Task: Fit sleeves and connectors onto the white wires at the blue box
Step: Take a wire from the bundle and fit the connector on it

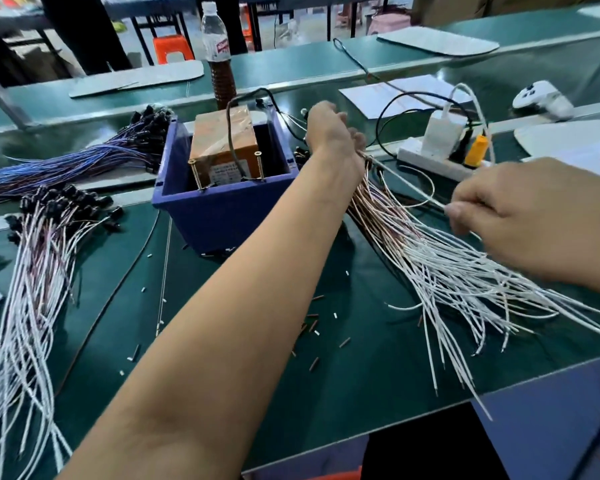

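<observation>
**Inspector:** Where is the work sitting?

**Technician:** The loose fan of thin white insulated wires (458, 271) lies on the green mat (222, 306) just right of the open dark blue plastic box (222, 209). The person's left hand (333, 133) reaches across past the box's far right corner and grips the gathered top ends of that bundle. The right hand (520, 216) pinches one single white wire (406, 183) drawn out taut from the bundle.

**Inspector:** How should those wires handle?

**Technician:** Light and limp, by the look of them; they sag and splay wherever they are unsupported. A single strand would likely slip through loose fingers, so a pinch close to the bare tip, with the bundle's neck held firm, seems the sensible hold for threading a sleeve.

**Inspector:** And the box?

**Technician:** It holds a tan block wrapped in clear tape (222, 140) with two brass screws standing at its near edge and a dark cord leading out. Short white and brown sleeve pieces (312, 327) lie scattered on the mat, not in any container.

**Inspector:** Anything finished?

**Technician:** A pile of white wires with black connectors (59, 209) lies left of the box, apparently done.
</observation>
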`<state>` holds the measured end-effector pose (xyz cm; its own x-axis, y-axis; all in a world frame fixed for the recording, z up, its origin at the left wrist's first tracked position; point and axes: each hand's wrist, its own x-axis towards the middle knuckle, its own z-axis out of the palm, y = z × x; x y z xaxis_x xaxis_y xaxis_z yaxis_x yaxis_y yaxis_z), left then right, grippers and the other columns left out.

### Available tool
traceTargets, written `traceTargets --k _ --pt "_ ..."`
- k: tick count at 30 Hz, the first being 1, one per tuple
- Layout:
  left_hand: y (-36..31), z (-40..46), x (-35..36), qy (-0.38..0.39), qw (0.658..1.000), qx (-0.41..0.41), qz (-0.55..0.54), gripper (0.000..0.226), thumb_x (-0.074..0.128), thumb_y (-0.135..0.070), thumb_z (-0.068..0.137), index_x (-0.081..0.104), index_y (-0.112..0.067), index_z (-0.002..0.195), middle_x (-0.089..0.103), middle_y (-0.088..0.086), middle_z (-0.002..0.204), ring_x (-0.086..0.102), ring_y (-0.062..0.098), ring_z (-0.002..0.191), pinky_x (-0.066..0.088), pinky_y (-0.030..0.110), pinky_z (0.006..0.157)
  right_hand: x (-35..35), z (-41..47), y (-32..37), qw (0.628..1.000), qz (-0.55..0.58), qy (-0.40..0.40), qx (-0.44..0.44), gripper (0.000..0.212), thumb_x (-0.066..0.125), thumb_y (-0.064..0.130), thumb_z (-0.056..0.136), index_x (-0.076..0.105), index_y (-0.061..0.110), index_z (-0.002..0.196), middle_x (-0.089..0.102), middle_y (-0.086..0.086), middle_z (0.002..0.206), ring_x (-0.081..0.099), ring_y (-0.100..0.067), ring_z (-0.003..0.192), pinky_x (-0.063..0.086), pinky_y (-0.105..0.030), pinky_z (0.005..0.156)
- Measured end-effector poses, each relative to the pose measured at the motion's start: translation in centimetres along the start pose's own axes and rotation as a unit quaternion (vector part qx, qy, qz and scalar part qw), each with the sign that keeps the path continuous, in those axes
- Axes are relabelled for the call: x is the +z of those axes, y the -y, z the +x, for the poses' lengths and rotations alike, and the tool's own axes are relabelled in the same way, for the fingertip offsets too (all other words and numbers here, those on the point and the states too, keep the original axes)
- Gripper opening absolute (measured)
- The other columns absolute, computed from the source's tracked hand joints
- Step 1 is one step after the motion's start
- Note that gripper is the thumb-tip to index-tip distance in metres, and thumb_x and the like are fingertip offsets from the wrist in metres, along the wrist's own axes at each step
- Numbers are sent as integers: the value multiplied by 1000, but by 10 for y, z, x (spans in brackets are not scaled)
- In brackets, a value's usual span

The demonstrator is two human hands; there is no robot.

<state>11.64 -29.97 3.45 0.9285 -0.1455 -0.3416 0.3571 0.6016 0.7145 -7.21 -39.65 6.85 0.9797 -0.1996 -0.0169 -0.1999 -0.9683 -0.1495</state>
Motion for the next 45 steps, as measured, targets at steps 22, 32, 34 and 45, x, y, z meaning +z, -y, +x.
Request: traceTargets --k 22,32,34,45 --pt "48 19 -27 -96 841 200 493 1 55 -6 89 54 -7 89 58 7 88 54 24 74 42 32 68 79 60 15 996 35 -76 41 62 74 56 91 59 18 138 59 -13 131 56 -35 123 48 -44 101" --pt "54 26 -43 -69 776 218 588 36 83 -36 85 66 -8 101 71 7 93 64 24 83 47 31 68 99 79 18 982 98 -152 48 11 78 24 92 82 19 100 75 -16 98 70 -35 94 55 -35 85" --pt "54 24 -47 -69 757 238 605 36 83 -39 86 65 -10 97 67 4 87 59 23 80 41 31 67 101 80 18 980 104 -160 53 11 79 24 91 83 17 98 74 -17 96 70 -35 93 56 -34 85" --pt "27 -20 -73 44 782 133 607 29 52 -21 101 69 -3 86 71 17 84 67 33 74 53 33 61 89 78 50 963 158 -220 2 10 73 19 88 81 15 93 76 -15 87 70 -37 89 59 -42 85"
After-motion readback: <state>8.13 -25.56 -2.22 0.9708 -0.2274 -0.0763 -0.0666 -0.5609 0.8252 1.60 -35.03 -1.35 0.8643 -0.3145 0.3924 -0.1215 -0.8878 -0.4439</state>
